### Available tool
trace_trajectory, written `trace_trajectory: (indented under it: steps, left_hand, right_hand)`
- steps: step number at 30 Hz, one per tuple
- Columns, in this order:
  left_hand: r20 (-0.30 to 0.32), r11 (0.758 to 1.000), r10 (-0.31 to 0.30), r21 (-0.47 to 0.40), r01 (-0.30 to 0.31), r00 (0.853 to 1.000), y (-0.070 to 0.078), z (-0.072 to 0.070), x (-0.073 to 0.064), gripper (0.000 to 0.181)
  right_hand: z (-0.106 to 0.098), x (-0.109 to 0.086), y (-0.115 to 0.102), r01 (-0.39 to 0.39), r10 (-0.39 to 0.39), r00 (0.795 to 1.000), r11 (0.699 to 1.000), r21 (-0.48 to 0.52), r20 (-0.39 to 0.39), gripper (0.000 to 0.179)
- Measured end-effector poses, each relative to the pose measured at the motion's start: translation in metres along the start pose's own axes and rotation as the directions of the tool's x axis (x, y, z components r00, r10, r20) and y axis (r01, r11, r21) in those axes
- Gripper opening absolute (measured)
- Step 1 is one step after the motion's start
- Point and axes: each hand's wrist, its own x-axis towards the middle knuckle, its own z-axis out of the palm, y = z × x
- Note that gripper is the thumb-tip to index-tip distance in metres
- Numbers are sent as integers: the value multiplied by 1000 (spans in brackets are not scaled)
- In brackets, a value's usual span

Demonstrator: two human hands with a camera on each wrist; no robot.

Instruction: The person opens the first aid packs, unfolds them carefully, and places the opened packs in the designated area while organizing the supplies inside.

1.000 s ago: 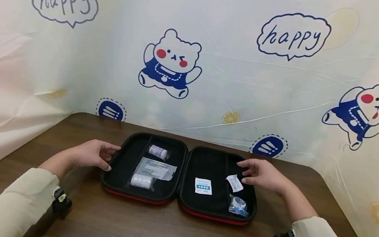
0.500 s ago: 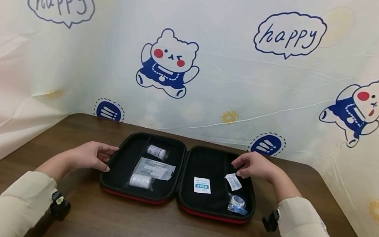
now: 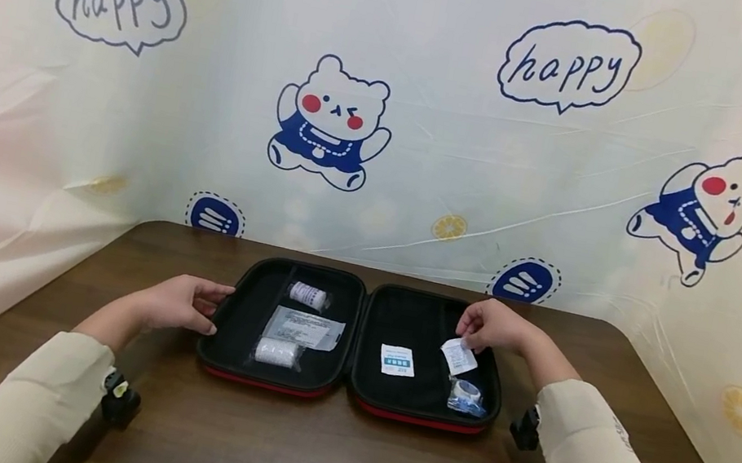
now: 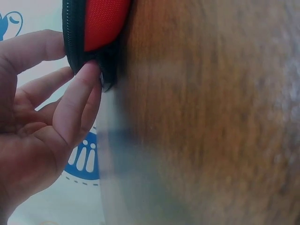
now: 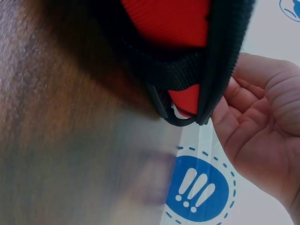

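Observation:
A black-lined case with a red shell lies unfolded on the table. My left hand holds its left rim; in the left wrist view, the thumb touches the black edge. Above the right half, my right hand pinches the top of a small white packet between thumb and fingertips. In the right wrist view the case's edge hides those fingertips. Nearby lie a blue-and-white packet and a white roll in blue-clear wrapping.
The left half carries a wrapped roll with printing, a flat clear packet and a white bandage roll. The brown wooden table extends in front. Behind it hangs a printed curtain.
My right hand moved left and inward over the case and took hold of the small white packet, which has turned and lifted slightly. My left hand stayed at the left rim.

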Motion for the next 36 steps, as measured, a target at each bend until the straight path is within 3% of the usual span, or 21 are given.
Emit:
trace_trajectory:
  steps: [18, 36]
  left_hand:
    - [14, 1000, -27, 4, 27, 1000, 2, 0, 3, 76]
    - [0, 999, -33, 16, 33, 999, 2, -1, 1, 76]
  right_hand:
    - [-22, -4, -12, -98, 100, 990, 995, 22, -100, 10]
    - [-31, 7, -5, -161, 181, 969, 979, 127, -168, 15]
